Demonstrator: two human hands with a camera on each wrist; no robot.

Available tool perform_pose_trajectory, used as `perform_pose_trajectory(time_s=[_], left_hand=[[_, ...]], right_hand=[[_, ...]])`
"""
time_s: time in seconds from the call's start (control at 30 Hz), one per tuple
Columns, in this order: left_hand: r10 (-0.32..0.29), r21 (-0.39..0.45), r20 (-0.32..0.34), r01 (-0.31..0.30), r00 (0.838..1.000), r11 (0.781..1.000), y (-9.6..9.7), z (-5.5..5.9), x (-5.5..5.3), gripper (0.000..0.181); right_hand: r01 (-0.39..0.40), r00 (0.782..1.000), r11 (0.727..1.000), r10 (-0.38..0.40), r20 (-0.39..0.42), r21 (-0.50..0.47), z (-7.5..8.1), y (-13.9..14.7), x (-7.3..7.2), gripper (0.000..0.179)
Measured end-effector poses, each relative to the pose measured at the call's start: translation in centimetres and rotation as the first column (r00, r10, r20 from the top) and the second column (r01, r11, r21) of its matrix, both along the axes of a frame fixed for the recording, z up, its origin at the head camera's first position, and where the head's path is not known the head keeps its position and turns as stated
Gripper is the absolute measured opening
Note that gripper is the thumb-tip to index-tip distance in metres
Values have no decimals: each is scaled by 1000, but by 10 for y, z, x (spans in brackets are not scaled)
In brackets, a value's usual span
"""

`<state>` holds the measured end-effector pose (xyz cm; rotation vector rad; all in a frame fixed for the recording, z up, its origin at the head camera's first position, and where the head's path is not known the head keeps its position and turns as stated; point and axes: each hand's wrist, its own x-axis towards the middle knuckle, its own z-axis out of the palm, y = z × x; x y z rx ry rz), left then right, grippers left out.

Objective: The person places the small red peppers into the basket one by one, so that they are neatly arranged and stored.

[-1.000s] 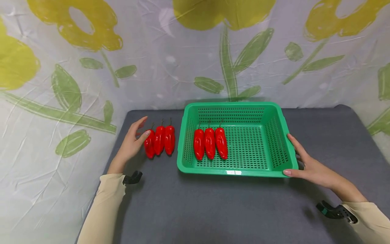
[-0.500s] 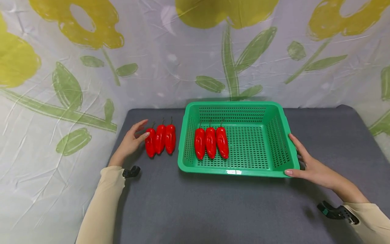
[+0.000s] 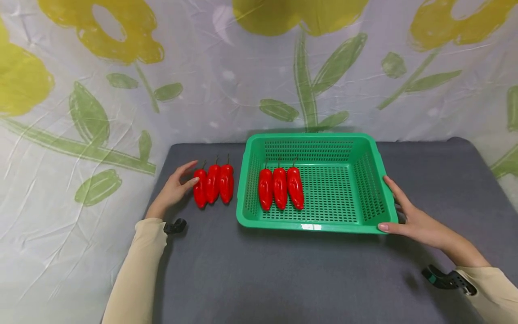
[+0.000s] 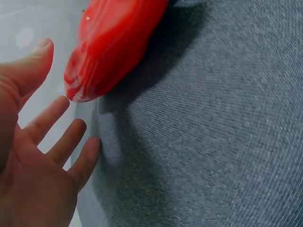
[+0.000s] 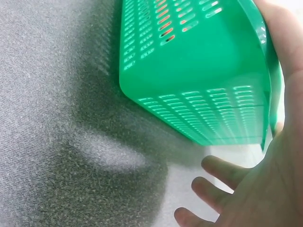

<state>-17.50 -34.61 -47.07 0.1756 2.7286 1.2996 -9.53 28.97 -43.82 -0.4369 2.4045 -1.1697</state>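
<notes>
Three red peppers lie side by side on the table, left of a green perforated plastic basket (image 3: 275,224). My left hand (image 3: 171,191) is beside the leftmost pepper (image 3: 200,193), thumb tip at its upper part in the head view. In the left wrist view the fingers (image 4: 78,163) are spread loosely and a pepper (image 4: 111,47) lies beyond them, not enclosed. Three more red peppers (image 3: 279,191) lie in a row inside the basket's left half, stems away from me. My right hand (image 3: 418,227) holds the basket's near right corner between thumb and index finger; its other fingers (image 5: 222,172) hang free.
A dark grey cloth covers the table (image 3: 291,274). Behind and to the left hangs a pale sheet (image 3: 226,103) with yellow flowers and green leaves. Black straps (image 3: 176,226) sit at both wrists, by beige sleeves (image 3: 139,265).
The head view has shifted slightly. My left hand stays beside the leftmost pepper with hardly any movement, and my right hand keeps its place at the basket's corner. The peppers stay put.
</notes>
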Motion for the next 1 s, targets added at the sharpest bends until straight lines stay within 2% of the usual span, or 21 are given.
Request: perform_pose_trajectory(time_s=[0.43,0.67,1.0], left_hand=[[-41,12,-1,41,999,999,-16,-17,-1,63],[-73,13,37,73,997,997,-16,-15,-4,69],[-86,-19,72,88,994,996,-12,-13,-3,68]], right_hand=[[-9,1000,1000,9,14,-6,0,-1,-2,114],[-4,1000,1000,4,9,4,1,-2,-3,114],[-7,1000,1000,7,5,10,4,-1,-1,115]])
